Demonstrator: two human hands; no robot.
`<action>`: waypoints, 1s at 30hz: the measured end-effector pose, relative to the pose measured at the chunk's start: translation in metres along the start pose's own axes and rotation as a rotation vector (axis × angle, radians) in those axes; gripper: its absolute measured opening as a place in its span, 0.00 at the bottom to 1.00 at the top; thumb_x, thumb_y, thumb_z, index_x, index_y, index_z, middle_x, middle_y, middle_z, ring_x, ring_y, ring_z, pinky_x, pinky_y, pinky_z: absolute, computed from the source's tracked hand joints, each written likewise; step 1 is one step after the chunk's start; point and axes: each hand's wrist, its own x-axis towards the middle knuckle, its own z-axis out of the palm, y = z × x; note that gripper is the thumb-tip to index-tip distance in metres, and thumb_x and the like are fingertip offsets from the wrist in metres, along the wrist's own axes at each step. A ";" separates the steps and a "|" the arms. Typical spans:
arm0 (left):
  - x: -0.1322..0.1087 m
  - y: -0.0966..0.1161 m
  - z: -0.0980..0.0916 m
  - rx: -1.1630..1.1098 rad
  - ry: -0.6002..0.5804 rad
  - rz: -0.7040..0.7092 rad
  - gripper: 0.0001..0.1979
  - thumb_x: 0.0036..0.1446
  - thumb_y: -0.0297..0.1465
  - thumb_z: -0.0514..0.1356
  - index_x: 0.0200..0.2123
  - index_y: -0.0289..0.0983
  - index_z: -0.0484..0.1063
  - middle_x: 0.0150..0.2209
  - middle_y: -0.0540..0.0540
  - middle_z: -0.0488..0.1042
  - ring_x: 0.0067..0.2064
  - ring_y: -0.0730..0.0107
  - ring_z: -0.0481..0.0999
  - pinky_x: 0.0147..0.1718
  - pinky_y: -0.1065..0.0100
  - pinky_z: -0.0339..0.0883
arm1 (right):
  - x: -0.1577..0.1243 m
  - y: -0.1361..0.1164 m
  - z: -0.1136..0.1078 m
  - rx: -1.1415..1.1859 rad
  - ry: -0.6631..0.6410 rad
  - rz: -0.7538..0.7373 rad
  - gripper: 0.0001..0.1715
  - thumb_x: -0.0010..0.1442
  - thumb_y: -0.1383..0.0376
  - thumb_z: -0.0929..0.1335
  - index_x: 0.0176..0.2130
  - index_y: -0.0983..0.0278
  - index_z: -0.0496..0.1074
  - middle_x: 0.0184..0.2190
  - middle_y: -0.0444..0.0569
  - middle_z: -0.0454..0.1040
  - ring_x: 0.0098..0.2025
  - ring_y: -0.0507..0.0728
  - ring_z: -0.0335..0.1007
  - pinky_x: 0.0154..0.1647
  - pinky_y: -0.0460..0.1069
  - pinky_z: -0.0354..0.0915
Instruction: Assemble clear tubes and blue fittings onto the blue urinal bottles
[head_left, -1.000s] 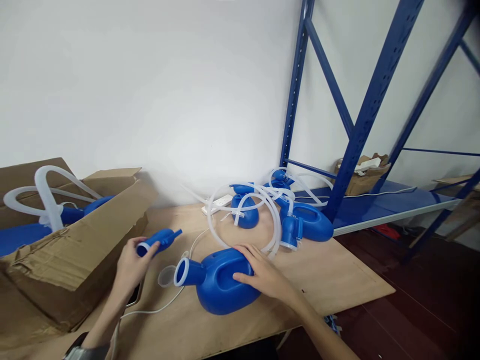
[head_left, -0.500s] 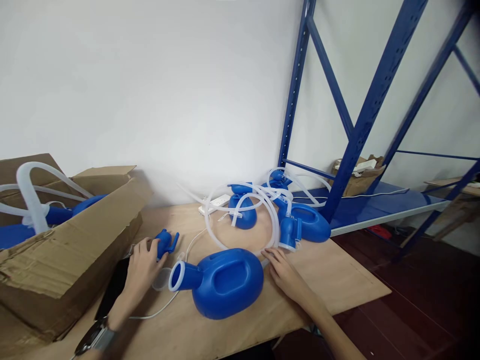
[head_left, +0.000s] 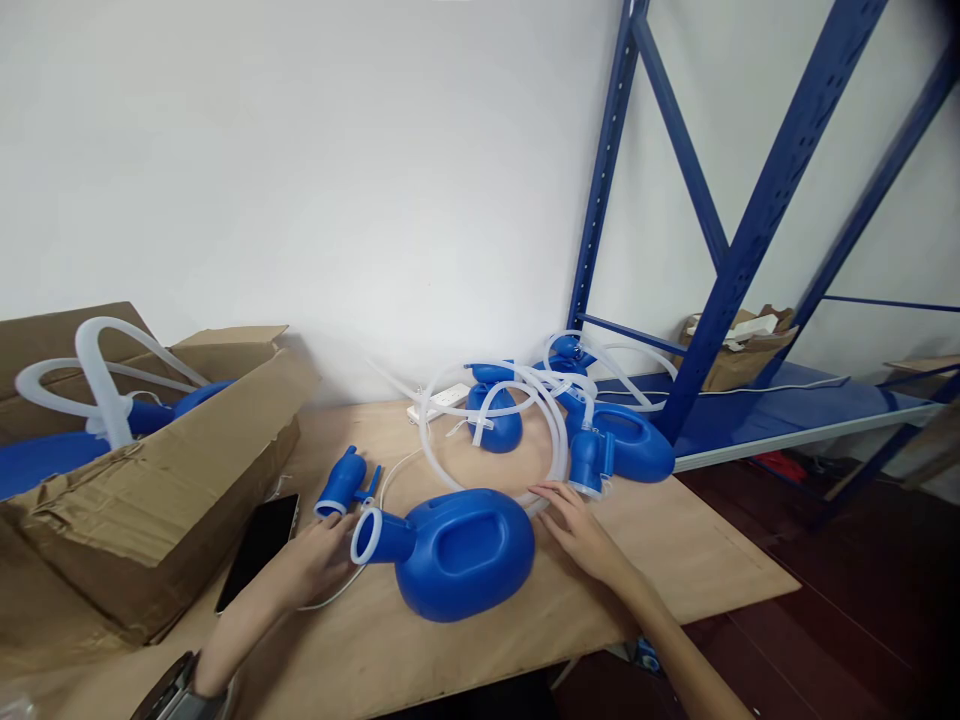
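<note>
A blue plastic bottle (head_left: 461, 550) with a white-rimmed neck lies on the wooden table (head_left: 675, 560) in front of me. My left hand (head_left: 319, 562) rests on the table just left of the neck, fingers loosely curled, holding nothing I can make out. A small blue connector (head_left: 341, 483) lies free just beyond it. My right hand (head_left: 577, 530) lies flat and open to the right of the bottle, fingertips touching a loop of clear tubing (head_left: 450, 470).
An open cardboard box (head_left: 150, 500) at the left holds more blue bottles and tubing. A black phone (head_left: 259, 550) lies beside it. A tangle of blue bottles with tubing (head_left: 600, 440) and a white power strip (head_left: 442, 400) sit at the back. Blue shelving (head_left: 750, 230) stands to the right.
My left hand put the small blue connector down on the table and drew back toward the bottle's neck. My right hand came off the bottle and moved right to the tubing.
</note>
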 end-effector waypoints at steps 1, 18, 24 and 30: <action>0.000 0.002 -0.008 -0.058 -0.024 -0.003 0.26 0.47 0.42 0.66 0.50 0.43 0.79 0.45 0.39 0.80 0.45 0.48 0.81 0.49 0.51 0.75 | 0.001 -0.008 -0.002 0.051 0.016 0.024 0.21 0.72 0.59 0.62 0.59 0.56 0.75 0.59 0.55 0.73 0.64 0.65 0.68 0.67 0.64 0.65; -0.016 0.092 -0.011 -0.232 0.365 0.066 0.21 0.70 0.44 0.51 0.55 0.42 0.76 0.56 0.40 0.77 0.57 0.50 0.75 0.57 0.49 0.68 | 0.055 -0.114 0.034 0.000 -0.269 -0.273 0.28 0.65 0.50 0.73 0.61 0.55 0.75 0.50 0.51 0.81 0.54 0.65 0.75 0.58 0.59 0.68; -0.017 0.099 0.008 -0.041 0.457 0.040 0.23 0.64 0.44 0.60 0.59 0.40 0.73 0.49 0.39 0.80 0.54 0.43 0.71 0.55 0.41 0.66 | 0.049 -0.115 0.039 -0.044 -0.226 -0.251 0.26 0.65 0.51 0.74 0.59 0.54 0.75 0.49 0.51 0.80 0.55 0.67 0.74 0.55 0.59 0.68; -0.021 0.114 0.028 -0.077 0.551 0.022 0.17 0.66 0.35 0.55 0.55 0.39 0.71 0.54 0.36 0.72 0.56 0.46 0.73 0.54 0.45 0.70 | 0.045 -0.116 0.042 -0.073 -0.217 -0.180 0.26 0.66 0.50 0.73 0.59 0.54 0.75 0.51 0.51 0.80 0.53 0.66 0.76 0.56 0.59 0.67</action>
